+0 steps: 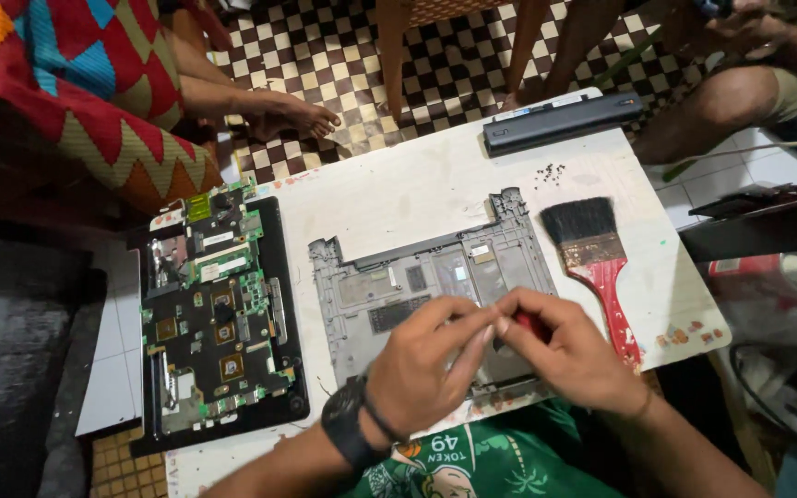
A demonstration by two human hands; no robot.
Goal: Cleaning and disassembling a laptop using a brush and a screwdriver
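My left hand [431,360] and my right hand [569,350] meet over the near edge of a grey laptop bottom cover [389,286] that lies on a white board [417,184]. The right hand is closed around a small tool with a red handle [529,323], its tip hidden between my fingers. The left hand's fingertips pinch at the same spot; what they hold is too small to see. A black watch sits on my left wrist.
A laptop base with its green circuit board [219,314] exposed lies to the left. A red-handled paintbrush [597,258], a black battery pack [560,120] and several loose screws [549,171] lie to the right and far side. Another person's foot [292,115] and a knee [731,101] are beyond the board.
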